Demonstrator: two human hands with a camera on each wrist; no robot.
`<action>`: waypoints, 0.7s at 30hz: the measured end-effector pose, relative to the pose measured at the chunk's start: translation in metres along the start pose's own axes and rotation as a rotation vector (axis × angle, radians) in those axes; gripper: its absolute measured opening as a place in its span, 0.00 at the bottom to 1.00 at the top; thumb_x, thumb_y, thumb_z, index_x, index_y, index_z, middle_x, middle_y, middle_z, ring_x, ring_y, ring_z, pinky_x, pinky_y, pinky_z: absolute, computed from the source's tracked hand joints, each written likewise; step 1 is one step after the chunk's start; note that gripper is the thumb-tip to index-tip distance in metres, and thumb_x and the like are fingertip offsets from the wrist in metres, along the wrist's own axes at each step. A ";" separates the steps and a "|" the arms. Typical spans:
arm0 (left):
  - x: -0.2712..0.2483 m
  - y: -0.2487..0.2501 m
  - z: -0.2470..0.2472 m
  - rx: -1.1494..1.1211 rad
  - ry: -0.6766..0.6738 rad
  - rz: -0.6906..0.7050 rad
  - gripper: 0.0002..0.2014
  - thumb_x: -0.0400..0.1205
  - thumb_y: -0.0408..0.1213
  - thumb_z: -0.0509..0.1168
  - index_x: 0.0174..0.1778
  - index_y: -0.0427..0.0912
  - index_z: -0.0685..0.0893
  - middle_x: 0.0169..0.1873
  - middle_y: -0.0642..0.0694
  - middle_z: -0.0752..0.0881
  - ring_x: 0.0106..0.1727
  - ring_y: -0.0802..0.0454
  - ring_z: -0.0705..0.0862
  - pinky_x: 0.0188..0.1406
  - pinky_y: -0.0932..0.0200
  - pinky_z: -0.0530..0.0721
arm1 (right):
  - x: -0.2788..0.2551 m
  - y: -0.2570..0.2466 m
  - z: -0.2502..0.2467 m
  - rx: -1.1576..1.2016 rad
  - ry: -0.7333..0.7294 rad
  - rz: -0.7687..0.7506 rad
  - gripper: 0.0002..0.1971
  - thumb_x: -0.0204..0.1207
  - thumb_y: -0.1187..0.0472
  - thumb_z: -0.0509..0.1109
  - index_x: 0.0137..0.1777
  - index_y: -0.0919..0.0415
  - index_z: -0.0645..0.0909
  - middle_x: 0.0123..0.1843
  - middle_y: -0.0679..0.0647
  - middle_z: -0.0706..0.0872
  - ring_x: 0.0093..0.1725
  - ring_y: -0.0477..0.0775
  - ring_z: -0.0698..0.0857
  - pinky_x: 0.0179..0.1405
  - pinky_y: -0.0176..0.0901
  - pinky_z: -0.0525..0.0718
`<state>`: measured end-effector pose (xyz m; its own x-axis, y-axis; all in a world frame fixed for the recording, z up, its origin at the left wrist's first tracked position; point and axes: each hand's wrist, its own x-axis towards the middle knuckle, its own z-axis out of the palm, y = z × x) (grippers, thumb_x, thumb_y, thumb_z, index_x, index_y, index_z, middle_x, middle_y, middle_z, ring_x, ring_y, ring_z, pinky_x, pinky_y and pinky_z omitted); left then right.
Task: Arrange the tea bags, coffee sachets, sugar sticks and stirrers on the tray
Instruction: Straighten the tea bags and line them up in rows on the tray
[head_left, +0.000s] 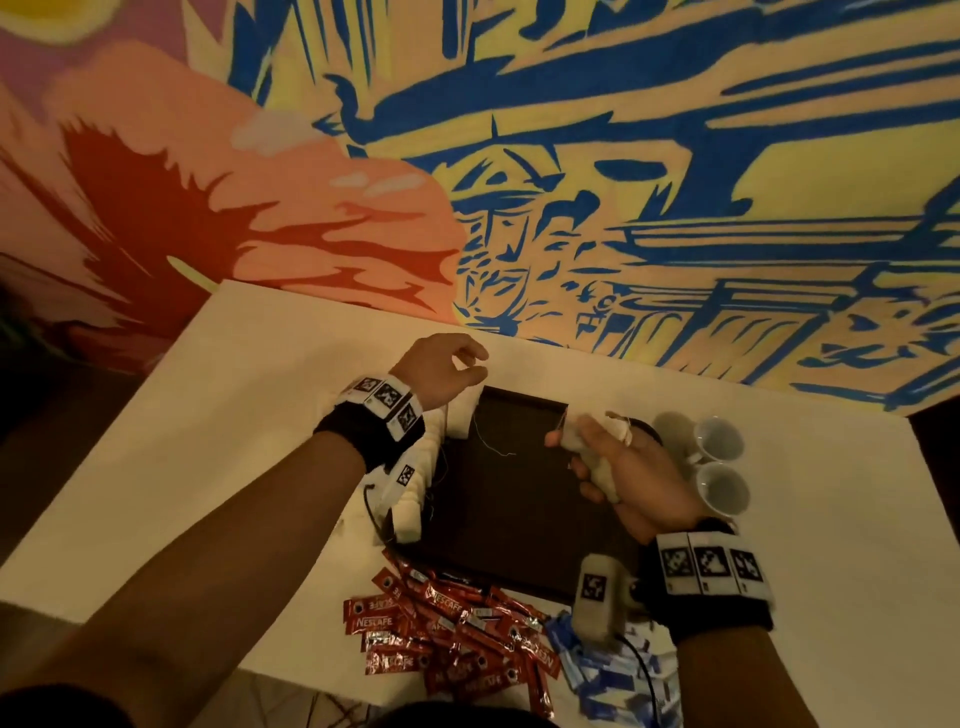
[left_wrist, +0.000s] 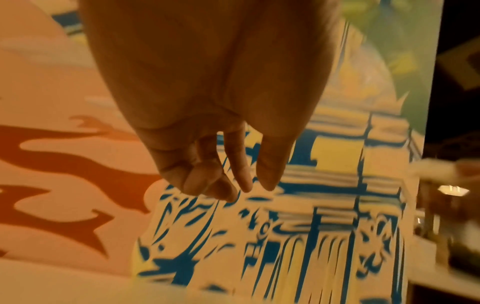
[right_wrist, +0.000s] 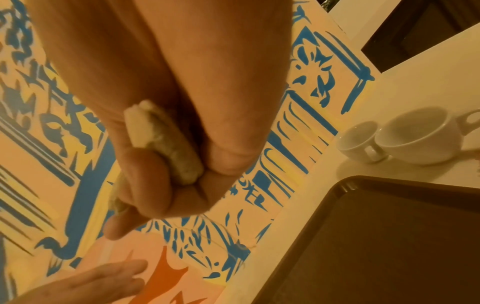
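Observation:
A dark brown tray (head_left: 498, 509) (right_wrist: 389, 246) lies bare on the white table, with a thin loose thread (head_left: 485, 444) on its far left part. My right hand (head_left: 613, 467) hovers over the tray's right edge and grips a bundle of white tea bags (head_left: 597, 462) (right_wrist: 166, 148) in its curled fingers. My left hand (head_left: 457, 364) (left_wrist: 246, 185) is raised above the tray's far left corner. Its fingers are loosely curled, thumb near index, and I see nothing between them. More white tea bags (head_left: 415, 514) lie along the tray's left side.
Red Nescafe sachets (head_left: 447, 639) are heaped at the table's near edge. Blue and white sugar sticks (head_left: 613, 670) lie to their right. Two white cups (head_left: 719, 439) (right_wrist: 415, 139) stand right of the tray. A painted wall (head_left: 623, 156) rises close behind the table (head_left: 208, 415).

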<state>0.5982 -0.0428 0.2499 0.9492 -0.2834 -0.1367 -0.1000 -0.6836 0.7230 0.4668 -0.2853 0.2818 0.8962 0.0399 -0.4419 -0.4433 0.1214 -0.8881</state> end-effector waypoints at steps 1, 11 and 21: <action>-0.012 0.011 -0.005 -0.050 0.014 0.017 0.08 0.81 0.45 0.72 0.56 0.51 0.89 0.49 0.55 0.87 0.42 0.66 0.82 0.51 0.61 0.78 | -0.002 -0.003 0.001 0.001 -0.011 -0.020 0.15 0.89 0.53 0.63 0.63 0.64 0.82 0.57 0.60 0.92 0.34 0.48 0.78 0.23 0.39 0.75; -0.092 0.129 -0.015 -0.284 -0.128 0.157 0.10 0.86 0.44 0.67 0.59 0.45 0.88 0.46 0.56 0.89 0.40 0.62 0.86 0.34 0.75 0.77 | -0.035 -0.034 -0.007 -0.008 -0.038 -0.198 0.08 0.80 0.53 0.77 0.43 0.55 0.88 0.37 0.60 0.79 0.32 0.51 0.76 0.23 0.42 0.72; -0.133 0.190 0.004 -0.406 -0.011 0.203 0.06 0.81 0.38 0.74 0.52 0.42 0.88 0.42 0.40 0.89 0.40 0.53 0.86 0.32 0.55 0.79 | -0.069 -0.070 -0.026 0.116 -0.028 -0.380 0.08 0.78 0.58 0.79 0.54 0.59 0.88 0.34 0.58 0.79 0.30 0.49 0.73 0.23 0.41 0.70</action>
<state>0.4515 -0.1383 0.4027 0.9189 -0.3932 0.0300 -0.1569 -0.2946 0.9426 0.4353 -0.3219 0.3719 0.9968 -0.0024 -0.0798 -0.0769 0.2435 -0.9669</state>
